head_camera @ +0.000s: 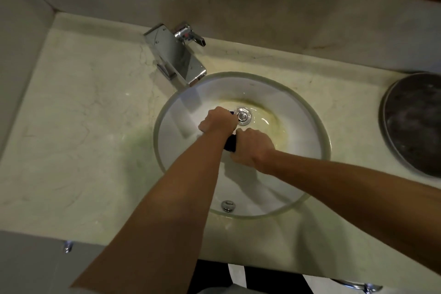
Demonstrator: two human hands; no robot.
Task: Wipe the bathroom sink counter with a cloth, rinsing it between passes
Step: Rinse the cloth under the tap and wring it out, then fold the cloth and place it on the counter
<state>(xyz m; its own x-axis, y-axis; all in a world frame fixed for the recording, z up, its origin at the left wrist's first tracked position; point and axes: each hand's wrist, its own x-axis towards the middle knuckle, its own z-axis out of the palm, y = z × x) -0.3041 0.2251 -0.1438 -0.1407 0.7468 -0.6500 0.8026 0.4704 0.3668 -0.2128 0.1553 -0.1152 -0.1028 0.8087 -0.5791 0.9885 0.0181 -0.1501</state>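
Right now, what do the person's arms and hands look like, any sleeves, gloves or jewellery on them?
Both forearms are bare as far as the picture shows, with no sleeves in view. The left hand and right hand wear no gloves. No watch, bracelet or ring shows on the visible sides of either wrist or hand, though the fingers are mostly hidden.

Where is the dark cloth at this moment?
In the head view the dark cloth is over the sink bowl, gripped between the left hand and the right hand, just beside the drain.
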